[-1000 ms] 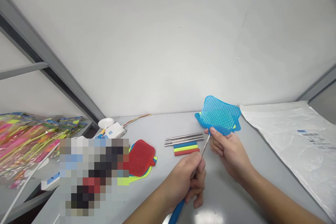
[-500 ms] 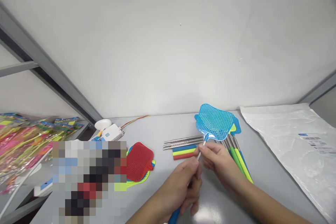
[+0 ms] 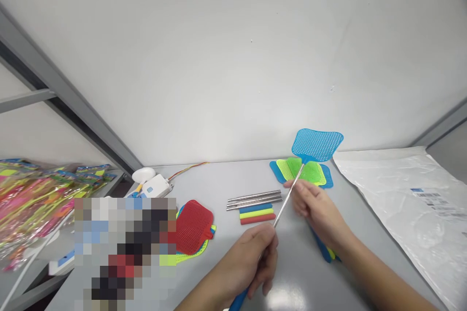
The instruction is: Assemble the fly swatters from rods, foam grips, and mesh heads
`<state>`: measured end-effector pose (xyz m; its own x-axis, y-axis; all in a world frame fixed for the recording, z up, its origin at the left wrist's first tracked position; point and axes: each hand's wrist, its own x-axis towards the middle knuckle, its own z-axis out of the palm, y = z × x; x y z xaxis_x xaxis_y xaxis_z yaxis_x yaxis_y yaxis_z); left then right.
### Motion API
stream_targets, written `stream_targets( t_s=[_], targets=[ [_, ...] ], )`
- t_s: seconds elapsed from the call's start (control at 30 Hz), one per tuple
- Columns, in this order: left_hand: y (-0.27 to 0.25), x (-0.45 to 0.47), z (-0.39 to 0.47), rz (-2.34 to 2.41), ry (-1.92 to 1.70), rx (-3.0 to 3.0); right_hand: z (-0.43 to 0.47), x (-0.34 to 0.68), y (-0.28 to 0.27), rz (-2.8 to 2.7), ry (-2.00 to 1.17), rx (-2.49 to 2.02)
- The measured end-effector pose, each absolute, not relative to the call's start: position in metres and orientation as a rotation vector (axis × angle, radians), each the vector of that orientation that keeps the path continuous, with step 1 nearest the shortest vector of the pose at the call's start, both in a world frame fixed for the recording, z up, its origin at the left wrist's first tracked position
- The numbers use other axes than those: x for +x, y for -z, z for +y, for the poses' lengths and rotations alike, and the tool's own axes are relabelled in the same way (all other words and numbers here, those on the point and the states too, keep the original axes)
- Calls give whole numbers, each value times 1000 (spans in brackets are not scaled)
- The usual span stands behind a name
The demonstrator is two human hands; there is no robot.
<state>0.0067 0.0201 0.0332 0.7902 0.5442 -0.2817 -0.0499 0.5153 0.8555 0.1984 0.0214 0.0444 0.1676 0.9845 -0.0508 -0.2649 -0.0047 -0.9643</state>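
Note:
A blue fly swatter (image 3: 317,145) with a thin metal rod and a blue handle slants up to the right. My left hand (image 3: 251,252) is wrapped round its lower rod, just above the handle, which runs off the bottom edge. At the upper rod, my right hand (image 3: 314,204) has its fingers closed, with a fingertip showing behind the metal. Under the raised head, green, yellow and blue swatters (image 3: 280,167) lie overlapping on the grey table; their rods are mostly hidden by my right hand.
Metal rods (image 3: 254,199) lie beside blue, yellow and red handles (image 3: 257,218). Left of these is a pile of loose swatter heads, red one (image 3: 193,227) on top. A white plastic mailer (image 3: 401,194) covers the right side. Bagged colourful items (image 3: 44,204) lie far left; a pixelated patch hides the near left.
The blue swatter's head has moved up and right, away from my left hand, and more metal rod shows. My right hand has shifted slightly right and now sits below the head's neck.

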Motion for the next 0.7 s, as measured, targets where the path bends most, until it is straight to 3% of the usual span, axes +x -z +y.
stream_targets(
  t_s=[0.23, 0.7],
  targets=[
    [-31, 7, 24, 613, -388, 1036, 3, 167, -38, -1237, -1469, -1161],
    [-62, -7, 32, 709, -208, 1376, 15, 225, -61, -1027, -1068, -1099]
  ],
)
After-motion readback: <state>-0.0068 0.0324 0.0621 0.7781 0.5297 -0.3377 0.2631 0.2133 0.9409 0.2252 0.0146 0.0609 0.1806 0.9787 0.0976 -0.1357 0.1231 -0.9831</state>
